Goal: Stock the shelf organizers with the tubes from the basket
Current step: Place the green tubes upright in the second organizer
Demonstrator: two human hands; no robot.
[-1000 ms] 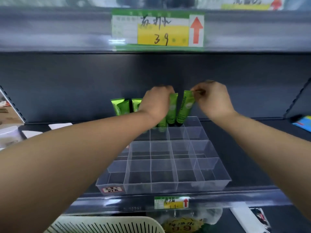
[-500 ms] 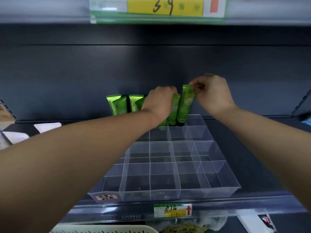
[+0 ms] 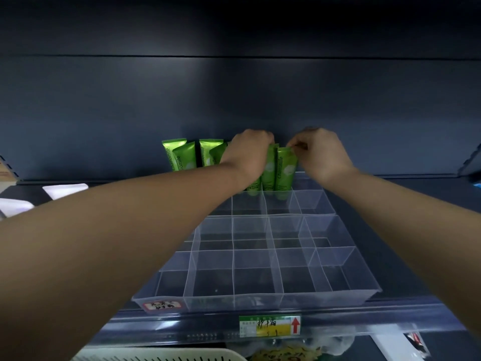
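A clear plastic organizer (image 3: 260,259) with many square cells lies on the dark shelf. Green tubes stand upright in its back row, several at the left (image 3: 182,157) and more in the middle. My left hand (image 3: 247,149) is curled around the tops of the middle tubes (image 3: 268,173). My right hand (image 3: 320,152) pinches the top edge of the rightmost green tube (image 3: 283,168), whose cap end sits in a back cell. The rim of the white basket (image 3: 156,355) shows at the bottom edge.
The dark back wall stands right behind the tubes. A price label (image 3: 269,326) is clipped to the shelf's front rail. White cards (image 3: 65,190) lie on the shelf at the left. The organizer's front rows hold nothing.
The view tilted down, so the upper shelf's price tag left the frame. Both hands stay on the tubes; the rightmost tube has come more upright beside its neighbours.
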